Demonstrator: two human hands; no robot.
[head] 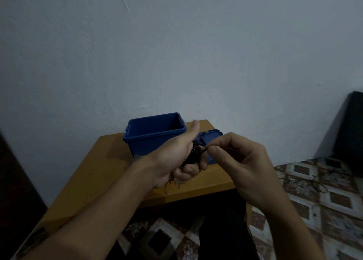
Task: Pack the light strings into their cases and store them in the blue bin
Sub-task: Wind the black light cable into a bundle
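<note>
left hand point(176, 157) fingers grip tangled dark light string point(193, 154); right hand point(235, 161) fingers pinch its thin wire.

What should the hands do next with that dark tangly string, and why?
Probably wrap the loose end around the bundle. The left hand grips a dark bundled light string, and the right hand pinches one strand leading off it. Ends dangle below the left hand, and the small blue plastic case behind lies open on the wooden table.
</note>
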